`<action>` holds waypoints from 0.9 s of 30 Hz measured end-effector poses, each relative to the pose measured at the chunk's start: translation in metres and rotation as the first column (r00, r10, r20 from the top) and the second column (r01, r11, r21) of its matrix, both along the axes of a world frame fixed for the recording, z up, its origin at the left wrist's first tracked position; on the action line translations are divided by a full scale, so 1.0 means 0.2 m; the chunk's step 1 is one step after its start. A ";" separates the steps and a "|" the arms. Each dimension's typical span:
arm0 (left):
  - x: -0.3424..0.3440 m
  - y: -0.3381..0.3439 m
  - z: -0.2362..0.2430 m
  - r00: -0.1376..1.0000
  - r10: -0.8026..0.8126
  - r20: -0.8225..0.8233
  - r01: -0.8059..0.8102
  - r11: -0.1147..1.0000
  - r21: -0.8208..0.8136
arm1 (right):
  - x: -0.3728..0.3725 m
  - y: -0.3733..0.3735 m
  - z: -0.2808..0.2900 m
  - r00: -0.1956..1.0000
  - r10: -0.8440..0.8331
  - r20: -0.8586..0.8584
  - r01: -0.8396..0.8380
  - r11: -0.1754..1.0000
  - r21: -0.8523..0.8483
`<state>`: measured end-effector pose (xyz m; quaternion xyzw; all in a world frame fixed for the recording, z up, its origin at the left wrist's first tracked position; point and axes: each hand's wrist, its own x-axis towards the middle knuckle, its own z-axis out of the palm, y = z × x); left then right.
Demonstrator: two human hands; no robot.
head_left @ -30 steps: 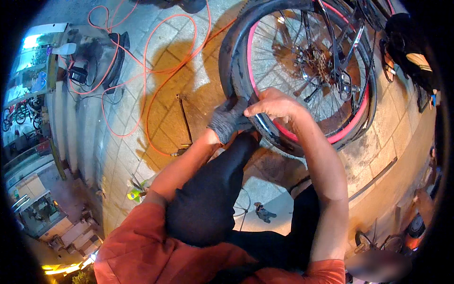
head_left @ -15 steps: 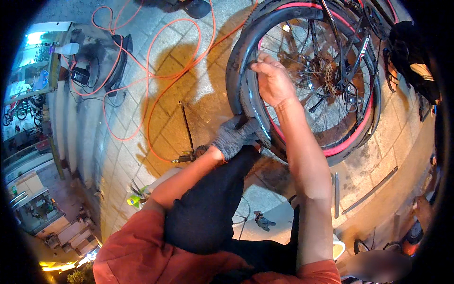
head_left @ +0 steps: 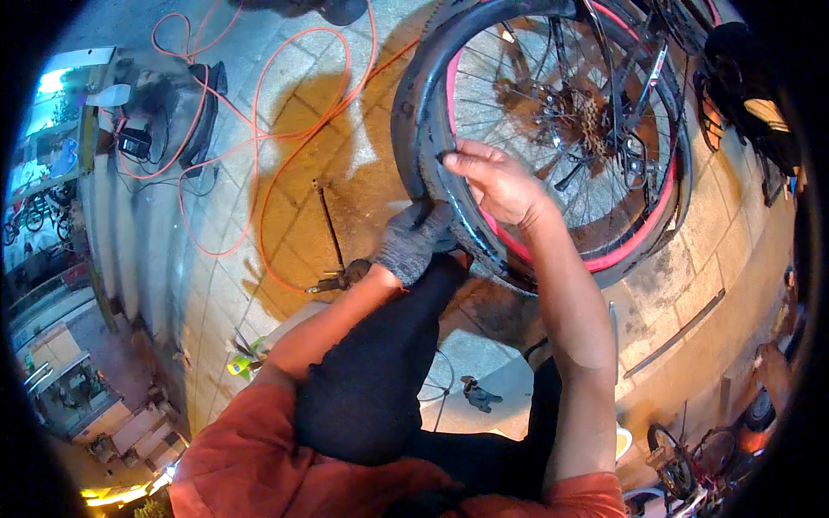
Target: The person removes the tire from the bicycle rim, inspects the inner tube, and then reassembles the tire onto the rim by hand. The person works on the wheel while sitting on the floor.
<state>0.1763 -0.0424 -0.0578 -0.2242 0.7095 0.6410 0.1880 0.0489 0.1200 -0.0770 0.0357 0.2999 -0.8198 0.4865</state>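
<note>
A bicycle wheel [head_left: 635, 254] with a pinkish-red rim fills the upper right of the head view, its spokes and rear cogs [head_left: 591, 116] showing. Along its left side the black tyre [head_left: 421, 79] is split into two dark bands; whether one is the inner tube I cannot tell. My left hand [head_left: 413, 243], in a grey knit glove, is closed on the tyre at the wheel's lower left. Above it my bare right hand [head_left: 501, 183] grips the tyre's inner edge beside the rim, thumb on the near face, fingers bent. My left knee is just below the gloved hand.
An orange air hose [head_left: 259, 164] loops over the paving to an inflator tool [head_left: 341, 274]. A dark flat bar [head_left: 675, 332] lies at right. A dark glove-like thing [head_left: 480, 395] lies between my legs. More bicycles [head_left: 691, 466] stand at lower right, another person's hand [head_left: 771, 373] nearby.
My right hand has moved down along the tyre, closer to my left hand. The left hand keeps its hold. The view has shifted slightly, so the wheel appears farther left.
</note>
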 end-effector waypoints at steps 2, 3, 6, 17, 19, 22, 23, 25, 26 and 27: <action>0.00 0.00 0.01 0.999 -0.047 -0.023 0.045 0.998 -0.052 | 0.04 0.05 0.01 0.994 0.050 -0.094 -0.040 0.993 0.113; 0.01 0.00 -0.03 0.998 -0.052 -0.028 0.051 0.998 -0.049 | 0.07 0.08 -0.04 0.982 0.090 -0.165 -0.062 0.985 0.163; 0.04 -0.03 -0.12 0.997 0.080 0.004 -0.080 0.993 0.085 | 0.14 0.14 -0.02 0.910 0.249 -0.332 -0.147 0.942 0.303; -0.02 0.08 0.01 0.950 0.304 0.066 -0.311 0.908 0.280 | 0.33 0.58 0.01 0.651 0.716 -0.249 -0.438 0.624 0.647; -0.03 0.05 0.00 0.964 0.260 0.048 -0.263 0.924 0.278 | 0.34 0.65 0.00 0.592 0.754 -0.285 -0.429 0.594 0.681; -0.04 0.07 -0.03 0.947 0.305 0.103 -0.321 0.923 0.212 | 0.38 0.75 -0.05 0.585 0.746 -0.319 -0.398 0.607 0.688; -0.04 0.04 -0.06 0.969 0.239 0.068 -0.247 0.956 0.160 | 0.39 0.77 -0.03 0.573 0.742 -0.349 -0.367 0.612 0.700; -0.05 0.05 -0.06 0.949 0.300 0.099 -0.313 0.937 0.154 | 0.39 0.80 -0.02 0.500 0.803 -0.323 -0.359 0.532 0.767; -0.06 0.06 -0.06 0.938 0.329 0.113 -0.344 0.926 0.154 | 0.41 0.83 -0.02 0.492 0.816 -0.303 -0.346 0.502 0.793; -0.06 0.04 -0.08 0.950 0.296 0.096 -0.308 0.939 0.154 | 0.43 0.86 -0.02 0.484 0.829 -0.282 -0.332 0.471 0.817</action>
